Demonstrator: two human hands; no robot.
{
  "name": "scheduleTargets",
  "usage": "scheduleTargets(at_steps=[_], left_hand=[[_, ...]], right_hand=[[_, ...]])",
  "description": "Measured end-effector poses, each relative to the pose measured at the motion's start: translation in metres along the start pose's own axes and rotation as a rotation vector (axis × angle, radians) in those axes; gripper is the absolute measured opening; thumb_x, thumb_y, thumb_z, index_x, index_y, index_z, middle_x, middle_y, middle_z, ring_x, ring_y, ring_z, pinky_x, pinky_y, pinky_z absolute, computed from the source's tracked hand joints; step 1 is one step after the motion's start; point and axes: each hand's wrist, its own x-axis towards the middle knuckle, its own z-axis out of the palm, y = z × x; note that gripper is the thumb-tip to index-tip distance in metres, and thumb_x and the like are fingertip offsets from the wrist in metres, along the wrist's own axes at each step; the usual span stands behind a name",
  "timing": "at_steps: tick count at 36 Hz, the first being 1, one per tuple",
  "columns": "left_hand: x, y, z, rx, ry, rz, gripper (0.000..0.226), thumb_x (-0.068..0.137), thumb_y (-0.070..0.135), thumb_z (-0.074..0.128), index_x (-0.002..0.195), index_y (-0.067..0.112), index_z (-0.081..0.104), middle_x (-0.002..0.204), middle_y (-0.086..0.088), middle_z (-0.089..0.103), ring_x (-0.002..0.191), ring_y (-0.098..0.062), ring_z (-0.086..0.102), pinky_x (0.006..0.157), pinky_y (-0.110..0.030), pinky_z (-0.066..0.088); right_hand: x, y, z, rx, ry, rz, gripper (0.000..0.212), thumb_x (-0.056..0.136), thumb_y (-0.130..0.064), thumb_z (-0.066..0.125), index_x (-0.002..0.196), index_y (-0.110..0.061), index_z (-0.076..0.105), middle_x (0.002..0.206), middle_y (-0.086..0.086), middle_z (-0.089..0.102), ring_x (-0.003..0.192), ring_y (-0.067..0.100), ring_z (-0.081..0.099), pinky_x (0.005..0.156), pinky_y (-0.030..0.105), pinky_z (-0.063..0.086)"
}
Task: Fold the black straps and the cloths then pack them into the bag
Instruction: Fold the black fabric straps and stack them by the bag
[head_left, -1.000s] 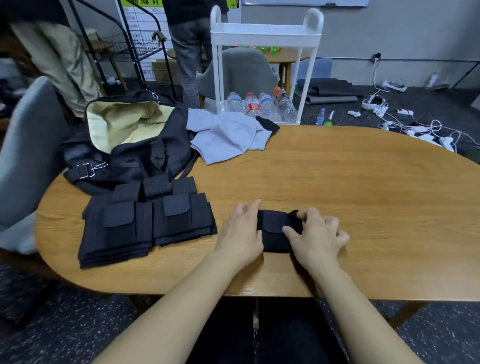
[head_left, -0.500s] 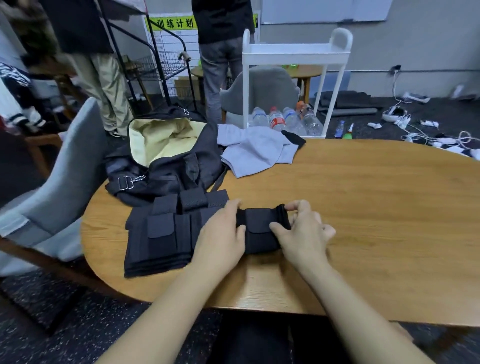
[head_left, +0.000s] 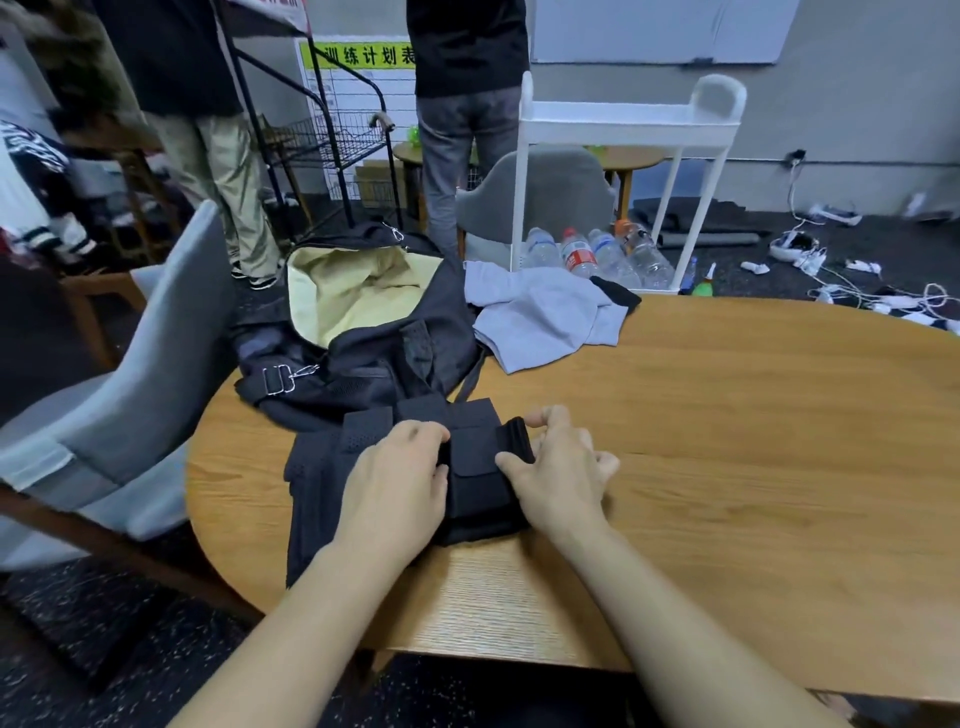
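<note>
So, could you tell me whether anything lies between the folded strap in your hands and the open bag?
Only the stack of folded black straps; above it nothing blocks the folded strap from the bag.

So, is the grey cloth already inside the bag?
No, the grey cloth lies unfolded on the table to the right of the open bag.

both hands (head_left: 395, 483) (head_left: 558, 475) apparently curled, gripping

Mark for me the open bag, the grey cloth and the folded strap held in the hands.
open bag (head_left: 358, 296): head view, on its pale lining.
grey cloth (head_left: 540, 322): head view, on its middle.
folded strap (head_left: 475, 467): head view, on the top flap between both hands.
</note>
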Motion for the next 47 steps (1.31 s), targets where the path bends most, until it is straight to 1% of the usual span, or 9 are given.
scheduleTargets(at_steps=[4, 9, 13, 18, 24, 29, 35, 42, 47], left_hand=[[-0.001, -0.007, 0.011, 0.083, -0.001, 0.037, 0.033, 0.094, 0.023, 0.059, 0.127, 0.020, 0.058, 0.133, 0.000, 0.053, 0.112, -0.023, 0.058, 0.092, -0.036, 0.042], [-0.002, -0.015, 0.023, 0.166, 0.133, 0.069, 0.033, 0.070, 0.015, 0.083, 0.100, 0.017, 0.071, 0.119, -0.006, 0.065, 0.095, -0.029, 0.064, 0.075, -0.043, 0.048], [-0.012, -0.013, 0.024, 0.112, 0.270, 0.200, 0.027, 0.088, 0.018, 0.062, 0.115, 0.022, 0.067, 0.129, 0.003, 0.060, 0.116, -0.021, 0.055, 0.090, -0.039, 0.033], [-0.028, -0.011, 0.028, 0.170, 0.179, 0.244, 0.038, 0.086, 0.027, 0.040, 0.112, 0.026, 0.068, 0.126, 0.006, 0.063, 0.116, -0.016, 0.058, 0.092, -0.040, 0.028], [-0.031, -0.013, 0.036, 0.194, 0.174, 0.224, 0.035, 0.081, 0.021, 0.056, 0.113, 0.023, 0.068, 0.125, 0.003, 0.065, 0.107, -0.017, 0.064, 0.093, -0.043, 0.026], [-0.031, -0.011, 0.038, 0.219, 0.184, 0.222, 0.041, 0.072, 0.013, 0.076, 0.111, 0.022, 0.069, 0.123, 0.001, 0.066, 0.101, -0.019, 0.066, 0.092, -0.044, 0.026], [-0.023, -0.007, 0.031, 0.232, 0.231, 0.236, 0.042, 0.068, 0.007, 0.074, 0.106, 0.023, 0.070, 0.118, 0.002, 0.067, 0.104, -0.020, 0.065, 0.094, -0.046, 0.024], [0.013, 0.023, 0.017, 0.183, 0.243, 0.279, 0.041, 0.078, 0.013, 0.041, 0.106, 0.023, 0.070, 0.117, 0.003, 0.066, 0.102, -0.020, 0.064, 0.089, -0.041, 0.025], [0.043, 0.045, 0.021, 0.191, 0.166, 0.274, 0.041, 0.074, 0.012, 0.055, 0.111, 0.022, 0.069, 0.118, 0.001, 0.066, 0.102, -0.022, 0.064, 0.089, -0.040, 0.022]], right_hand=[[0.002, 0.007, 0.005, 0.015, -0.003, 0.026, 0.042, 0.084, -0.044, 0.069, 0.107, -0.036, 0.036, 0.094, -0.006, 0.059, 0.108, 0.013, 0.044, 0.091, 0.034, 0.022], [0.001, 0.007, 0.000, -0.061, 0.026, -0.019, 0.046, 0.086, -0.044, 0.066, 0.124, -0.031, 0.044, 0.098, -0.011, 0.060, 0.113, 0.012, 0.042, 0.086, 0.031, 0.017], [-0.012, 0.011, -0.003, -0.291, 0.208, -0.347, 0.028, 0.085, -0.032, 0.063, 0.113, -0.029, 0.062, 0.112, -0.008, 0.061, 0.111, 0.022, 0.044, 0.083, 0.035, 0.017], [-0.026, 0.022, 0.003, -0.408, 0.253, -0.647, 0.022, 0.078, -0.027, 0.060, 0.098, -0.028, 0.071, 0.109, -0.005, 0.067, 0.108, 0.029, 0.055, 0.086, 0.044, 0.027], [-0.032, 0.023, 0.010, -0.502, 0.200, -0.632, 0.035, 0.066, -0.022, 0.079, 0.101, -0.023, 0.072, 0.097, -0.003, 0.071, 0.102, 0.030, 0.060, 0.086, 0.045, 0.025], [-0.032, 0.022, 0.012, -0.511, 0.195, -0.621, 0.033, 0.064, -0.022, 0.081, 0.096, -0.023, 0.073, 0.089, -0.006, 0.070, 0.098, 0.028, 0.061, 0.085, 0.043, 0.025], [-0.025, 0.024, 0.004, -0.425, 0.184, -0.600, 0.029, 0.071, -0.019, 0.062, 0.097, -0.026, 0.072, 0.085, -0.010, 0.071, 0.098, 0.028, 0.060, 0.079, 0.039, 0.023], [0.007, 0.029, -0.026, -0.368, 0.240, -0.525, 0.035, 0.071, -0.017, 0.054, 0.100, -0.024, 0.072, 0.076, -0.010, 0.069, 0.099, 0.028, 0.059, 0.078, 0.036, 0.021], [0.033, 0.047, -0.045, -0.423, 0.213, -0.418, 0.041, 0.073, -0.020, 0.048, 0.107, -0.021, 0.073, 0.076, -0.006, 0.070, 0.105, 0.030, 0.058, 0.080, 0.037, 0.019]])
